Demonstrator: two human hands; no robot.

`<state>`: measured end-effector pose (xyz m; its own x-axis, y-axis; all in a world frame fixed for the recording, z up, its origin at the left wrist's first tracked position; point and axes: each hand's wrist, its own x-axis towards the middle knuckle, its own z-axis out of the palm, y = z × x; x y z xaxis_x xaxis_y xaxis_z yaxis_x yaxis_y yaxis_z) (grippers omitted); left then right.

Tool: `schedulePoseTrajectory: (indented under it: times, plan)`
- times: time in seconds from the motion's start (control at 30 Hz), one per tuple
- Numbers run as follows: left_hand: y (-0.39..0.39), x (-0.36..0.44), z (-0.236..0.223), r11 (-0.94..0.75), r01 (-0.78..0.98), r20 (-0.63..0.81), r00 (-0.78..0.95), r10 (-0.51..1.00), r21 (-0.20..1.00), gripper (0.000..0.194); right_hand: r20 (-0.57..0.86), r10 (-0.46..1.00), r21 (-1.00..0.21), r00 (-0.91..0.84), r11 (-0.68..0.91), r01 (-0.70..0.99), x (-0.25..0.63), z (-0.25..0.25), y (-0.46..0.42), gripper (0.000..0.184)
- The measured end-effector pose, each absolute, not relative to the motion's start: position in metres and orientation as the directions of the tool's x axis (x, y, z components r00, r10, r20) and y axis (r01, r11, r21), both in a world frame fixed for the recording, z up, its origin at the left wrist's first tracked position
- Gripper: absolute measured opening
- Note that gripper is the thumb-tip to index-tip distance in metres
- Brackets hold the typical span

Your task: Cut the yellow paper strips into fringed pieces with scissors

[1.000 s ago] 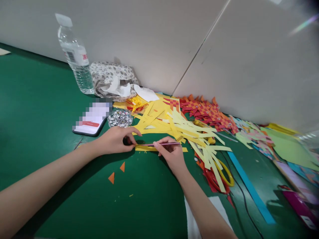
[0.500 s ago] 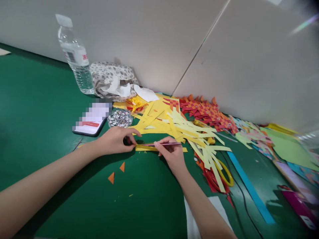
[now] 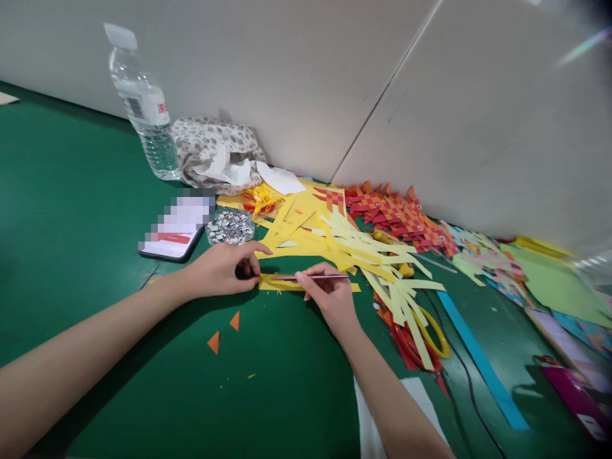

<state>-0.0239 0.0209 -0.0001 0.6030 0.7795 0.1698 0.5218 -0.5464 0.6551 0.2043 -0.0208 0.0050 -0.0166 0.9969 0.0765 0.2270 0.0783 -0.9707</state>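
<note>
My left hand [image 3: 224, 269] pinches the left end of a yellow paper strip [image 3: 282, 284] between thumb and forefinger, low over the table. From the right, my right hand [image 3: 329, 293] grips a slim, pointed pinkish-purple tool [image 3: 329, 276] like a pen. Its tip lies over the strip, a short way from my left fingertips; whether it touches the paper I cannot tell. Tiny yellow scraps lie just below the strip. Two small orange paper triangles [image 3: 214, 343] rest on the green table nearer to me.
Behind my hands are loose yellow paper strips [image 3: 306, 239], a dish of googly eyes [image 3: 230, 227], a phone [image 3: 174, 229] and a water bottle [image 3: 146, 115]. Red-orange woven paper fish [image 3: 392, 213] pile against the wall. Scissors [image 3: 442, 338], a cable [image 3: 471, 389] and a blue strip [image 3: 482, 360] lie at right.
The tip of the pinkish-purple tool has drawn slightly right, away from my left fingertips. Both hands stay nearly in place.
</note>
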Motion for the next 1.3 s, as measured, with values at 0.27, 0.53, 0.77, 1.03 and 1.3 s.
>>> schedulePoseTrajectory:
  times: [0.27,0.53,0.77,1.03,1.3]
  plan:
    - [0.0219,-0.0236,0.0008,-0.612,0.529,0.180,0.652,0.737,0.588,0.040,0.044,0.999,-0.968,-0.027,0.049,0.244,0.2032,0.0053,-0.0215,0.023]
    - [0.0228,-0.0215,0.0035,-0.645,0.563,0.156,0.679,0.717,0.517,0.034,0.050,0.999,-0.973,0.012,0.046,0.224,0.2037,0.0042,-0.0196,0.022]
    - [0.0230,-0.0218,0.0036,-0.633,0.569,0.136,0.678,0.722,0.526,0.033,0.066,0.998,-0.974,-0.006,0.066,0.216,0.2042,0.0046,-0.0203,0.022]
    - [0.0230,-0.0220,0.0037,-0.628,0.568,0.139,0.673,0.726,0.532,0.032,0.048,0.999,-0.969,-0.015,0.050,0.241,0.2037,0.0039,-0.0206,0.022]
    - [0.0230,-0.0221,0.0031,-0.621,0.561,0.145,0.667,0.731,0.547,0.032,0.085,0.996,-0.971,0.028,0.077,0.225,0.2064,0.0021,-0.0193,0.022]
